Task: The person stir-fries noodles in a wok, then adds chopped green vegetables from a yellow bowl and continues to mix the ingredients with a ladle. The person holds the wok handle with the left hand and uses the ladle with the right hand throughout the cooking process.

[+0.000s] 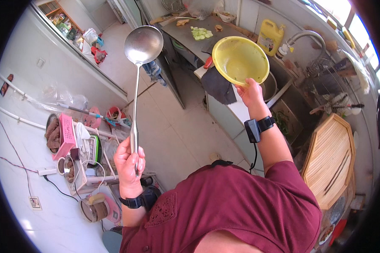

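Observation:
Upright in my left hand [130, 161] is a long-handled metal ladle [143, 46], gripped by its handle with the bowl at the top. My right hand [250, 94] pinches the near rim of a yellow plastic basin [240, 60], tilted so that its inside shows a few green bits. Behind the basin, sliced green vegetable [201, 33] lies on the dark counter [190, 29]. A dark cloth [218, 87] hangs over the counter edge below the basin, beside a red handle [208, 62].
A sink [283, 110] with a curved faucet [307, 33] and a yellow jug [270, 37] lie at the right. A wooden slatted tray [329, 161] bears two dark sticks. On the left stand a cluttered rack [95, 180], a pink basket [65, 136] and a glass pot [93, 210].

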### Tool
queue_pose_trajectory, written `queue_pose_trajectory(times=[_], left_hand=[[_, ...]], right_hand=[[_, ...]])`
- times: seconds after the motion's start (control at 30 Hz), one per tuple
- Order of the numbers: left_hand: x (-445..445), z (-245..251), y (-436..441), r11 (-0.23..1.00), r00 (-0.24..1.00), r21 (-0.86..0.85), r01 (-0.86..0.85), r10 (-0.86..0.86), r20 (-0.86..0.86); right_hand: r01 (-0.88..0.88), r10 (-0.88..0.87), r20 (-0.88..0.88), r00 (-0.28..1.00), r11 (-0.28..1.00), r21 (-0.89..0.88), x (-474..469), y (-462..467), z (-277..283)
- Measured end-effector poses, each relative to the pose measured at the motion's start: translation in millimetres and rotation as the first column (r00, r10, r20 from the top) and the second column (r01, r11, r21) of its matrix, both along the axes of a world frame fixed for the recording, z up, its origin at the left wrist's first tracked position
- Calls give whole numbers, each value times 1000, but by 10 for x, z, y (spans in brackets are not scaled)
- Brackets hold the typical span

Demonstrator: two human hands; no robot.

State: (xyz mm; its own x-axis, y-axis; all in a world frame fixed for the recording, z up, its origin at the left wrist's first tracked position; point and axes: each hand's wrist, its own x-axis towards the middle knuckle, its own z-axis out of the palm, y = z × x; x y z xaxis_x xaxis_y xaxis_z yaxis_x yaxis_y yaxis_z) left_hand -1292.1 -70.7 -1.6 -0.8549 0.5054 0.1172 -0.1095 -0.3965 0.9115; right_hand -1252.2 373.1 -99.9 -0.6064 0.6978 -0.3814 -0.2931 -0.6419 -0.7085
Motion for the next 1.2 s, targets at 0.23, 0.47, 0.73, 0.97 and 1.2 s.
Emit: queue_pose_trajectory(times=[0.23,0.47,0.73,0.97,1.2], left_hand=[[-409,53,483,997,997,-73,-12,18,75],[-662,77,820,995,998,-104,-7,14,69],[-681,97,756,982,992,-162,-96,107,61],[-674,112,679,971,982,-186,-153,170,79],[-734,85,713,969,982,-204,-138,160,96]], right_hand=[[9,-7,63,998,1000,-29,-674,861,-284],[61,-53,128,990,996,-60,-1349,1515,-454],[2,9,149,989,998,-68,-1834,1710,-566],[-8,21,195,981,998,-67,-2106,1923,-662],[-49,58,101,993,995,-90,-2211,2134,-882]])
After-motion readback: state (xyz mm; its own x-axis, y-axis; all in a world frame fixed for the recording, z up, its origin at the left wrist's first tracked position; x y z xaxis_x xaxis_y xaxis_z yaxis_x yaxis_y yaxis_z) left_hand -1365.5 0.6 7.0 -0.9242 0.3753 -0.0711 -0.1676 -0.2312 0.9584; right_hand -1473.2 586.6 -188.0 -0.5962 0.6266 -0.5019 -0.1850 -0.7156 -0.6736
